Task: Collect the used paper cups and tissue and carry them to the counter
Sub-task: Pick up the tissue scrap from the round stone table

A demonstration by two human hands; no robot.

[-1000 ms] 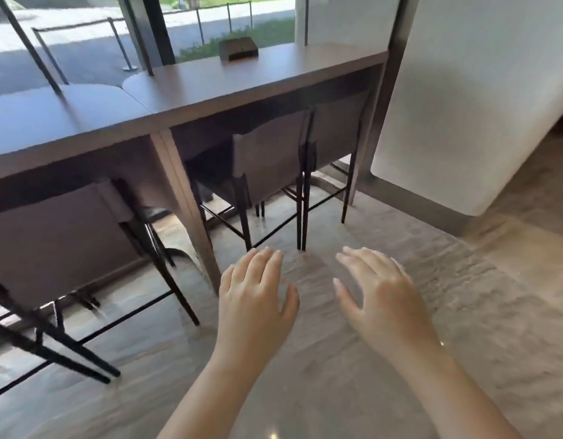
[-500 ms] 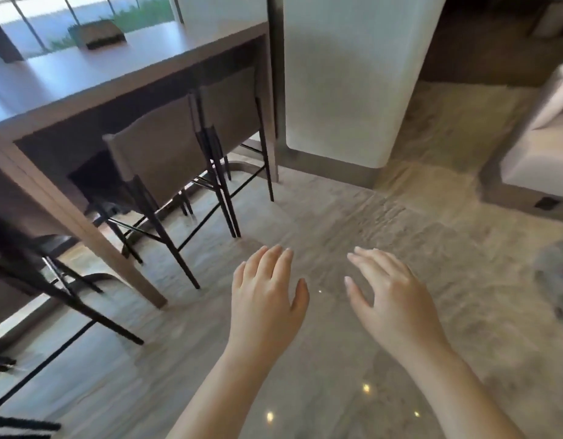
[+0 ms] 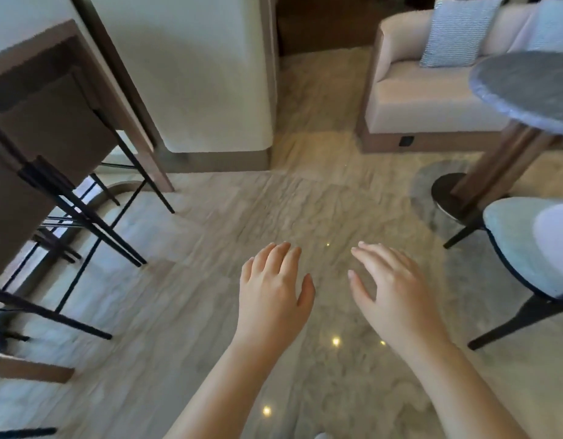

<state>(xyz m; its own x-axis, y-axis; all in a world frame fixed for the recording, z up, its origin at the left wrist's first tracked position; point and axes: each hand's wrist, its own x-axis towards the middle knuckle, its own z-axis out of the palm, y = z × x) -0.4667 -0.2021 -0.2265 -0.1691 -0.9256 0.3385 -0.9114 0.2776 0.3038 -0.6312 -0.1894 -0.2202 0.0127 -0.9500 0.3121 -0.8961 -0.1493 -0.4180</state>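
My left hand (image 3: 274, 293) and my right hand (image 3: 391, 289) hover side by side over the stone floor, palms down, fingers apart, holding nothing. No paper cup or tissue shows in the head view. The grey top of the round table (image 3: 527, 90) at the upper right is bare where I can see it.
A brown high counter (image 3: 30, 61) with black-legged stools (image 3: 68, 191) fills the left side. A white pillar (image 3: 194, 74) stands ahead. A beige sofa (image 3: 432, 99) with a patterned cushion (image 3: 457, 30) is at the back right; a grey chair (image 3: 533, 245) sits at the right edge.
The view has swung to the right: the counter and stools have slid to the left edge, and the sofa, round table and grey chair have come into sight. Both hands keep their pose.
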